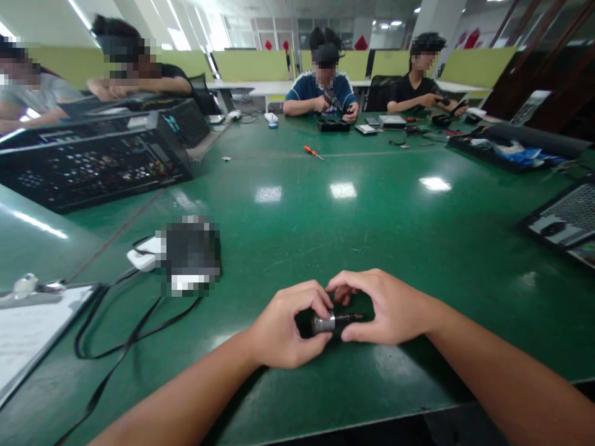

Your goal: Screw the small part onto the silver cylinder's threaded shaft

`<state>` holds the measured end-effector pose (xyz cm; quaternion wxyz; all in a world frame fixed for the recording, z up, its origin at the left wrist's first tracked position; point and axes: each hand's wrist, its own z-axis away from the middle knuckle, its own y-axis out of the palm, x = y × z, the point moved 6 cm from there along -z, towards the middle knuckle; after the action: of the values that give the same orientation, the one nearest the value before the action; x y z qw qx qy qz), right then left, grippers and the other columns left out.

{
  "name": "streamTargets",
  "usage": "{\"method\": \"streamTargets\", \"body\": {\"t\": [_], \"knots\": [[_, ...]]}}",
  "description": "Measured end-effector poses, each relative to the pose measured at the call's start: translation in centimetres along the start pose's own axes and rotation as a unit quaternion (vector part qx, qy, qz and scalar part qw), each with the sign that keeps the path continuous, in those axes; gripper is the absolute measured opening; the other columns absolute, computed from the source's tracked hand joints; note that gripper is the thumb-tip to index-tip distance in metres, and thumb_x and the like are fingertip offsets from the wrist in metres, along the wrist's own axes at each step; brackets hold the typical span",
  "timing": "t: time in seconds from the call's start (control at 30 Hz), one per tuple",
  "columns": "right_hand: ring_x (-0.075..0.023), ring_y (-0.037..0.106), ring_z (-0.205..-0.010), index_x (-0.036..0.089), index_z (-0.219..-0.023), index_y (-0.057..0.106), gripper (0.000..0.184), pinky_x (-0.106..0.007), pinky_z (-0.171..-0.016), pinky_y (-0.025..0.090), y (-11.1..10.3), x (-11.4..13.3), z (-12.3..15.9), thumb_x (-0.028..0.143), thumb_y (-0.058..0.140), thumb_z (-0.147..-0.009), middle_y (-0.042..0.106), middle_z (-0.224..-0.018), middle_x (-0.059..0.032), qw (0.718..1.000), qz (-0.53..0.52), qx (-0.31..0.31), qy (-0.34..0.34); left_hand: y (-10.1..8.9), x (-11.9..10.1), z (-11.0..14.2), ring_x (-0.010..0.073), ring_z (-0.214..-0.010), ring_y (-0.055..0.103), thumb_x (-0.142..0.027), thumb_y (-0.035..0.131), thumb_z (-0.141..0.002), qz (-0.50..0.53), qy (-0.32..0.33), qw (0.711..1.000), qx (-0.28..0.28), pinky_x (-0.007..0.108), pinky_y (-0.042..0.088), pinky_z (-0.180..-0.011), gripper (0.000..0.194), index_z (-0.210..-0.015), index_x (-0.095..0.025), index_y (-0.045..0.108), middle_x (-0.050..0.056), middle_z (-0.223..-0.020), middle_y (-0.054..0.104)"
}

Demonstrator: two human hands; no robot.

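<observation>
My left hand (292, 325) grips a short silver metal cylinder with a thin dark shaft (325, 322) between its thumb and fingertips. The part lies on its side, low over the green table, with the shaft pointing right. Curved around the shaft end is my right hand (388, 306), its thumb and fingers apart and a gap between them and the shaft. Some right fingers are partly hidden behind the index finger, close to the left fingertips. The exact kind of part is too small to make out.
The green table (288, 235) carries a pixelated dark object (193, 254) with a black strap, a clipboard (41, 328) at left, computer cases (102, 155), an orange screwdriver (313, 152), and a metal-mesh case (564, 217) at right. Several people sit at the far side and left.
</observation>
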<state>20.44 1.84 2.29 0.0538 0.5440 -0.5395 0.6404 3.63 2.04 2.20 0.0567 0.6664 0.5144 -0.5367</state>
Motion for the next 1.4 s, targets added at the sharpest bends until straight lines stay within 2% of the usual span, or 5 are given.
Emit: {"method": "streamTargets", "body": {"t": [0.1,0.3,0.83,1.03,1.4], "knots": [[-0.0215,0.072,-0.087,0.022,-0.111,0.068,0.042,-0.033,-0.082,0.053,-0.1,-0.7,-0.5,0.036,0.084,-0.075,0.075,-0.097,-0.0042,1.000,0.017,-0.014,0.019,-0.9,0.0,-0.5,0.0197,-0.078,0.072,-0.015,0.078,-0.073,-0.034,0.024,0.999,-0.012,0.032,0.056,-0.070,0.022,-0.085,-0.023,0.062,0.007,-0.089,0.073],[-0.0179,0.071,-0.077,0.021,-0.092,0.072,0.014,-0.029,-0.076,0.053,0.3,-1.2,-0.7,0.028,0.077,-0.081,0.076,-0.085,-0.0023,0.998,0.000,-0.058,0.014,-1.9,0.4,-0.2,0.0192,-0.076,0.072,-0.018,0.079,-0.075,-0.063,0.020,0.997,-0.035,0.033,0.056,-0.071,0.020,-0.083,-0.022,0.062,0.007,-0.089,0.075],[-0.0188,0.072,-0.076,0.022,-0.091,0.075,0.010,-0.030,-0.074,0.051,0.6,-1.4,-0.8,0.029,0.076,-0.083,0.078,-0.083,-0.0024,0.997,0.057,-0.053,-0.005,-1.7,0.9,-0.2,0.0205,-0.078,0.073,-0.022,0.082,-0.074,-0.054,0.003,0.998,-0.038,0.035,0.057,-0.072,0.020,-0.082,-0.023,0.064,0.008,-0.090,0.076],[-0.0194,0.076,-0.085,0.022,-0.105,0.075,0.028,-0.028,-0.081,0.055,0.6,-1.3,-0.8,0.032,0.081,-0.079,0.080,-0.095,-0.0036,0.998,-0.017,-0.052,0.016,-1.7,0.5,-0.3,0.0190,-0.078,0.073,-0.018,0.083,-0.074,-0.052,0.019,0.997,-0.048,0.032,0.057,-0.072,0.022,-0.083,-0.023,0.064,0.007,-0.090,0.076],[-0.0163,0.074,-0.075,0.020,-0.094,0.078,0.016,-0.026,-0.072,0.052,0.8,-1.6,-0.9,0.034,0.075,-0.087,0.079,-0.084,-0.0026,0.998,-0.014,-0.044,0.034,-1.7,0.4,-0.3,0.0191,-0.078,0.073,-0.017,0.082,-0.075,-0.061,0.028,0.996,-0.050,0.032,0.058,-0.071,0.021,-0.083,-0.022,0.064,0.007,-0.090,0.076]]}}
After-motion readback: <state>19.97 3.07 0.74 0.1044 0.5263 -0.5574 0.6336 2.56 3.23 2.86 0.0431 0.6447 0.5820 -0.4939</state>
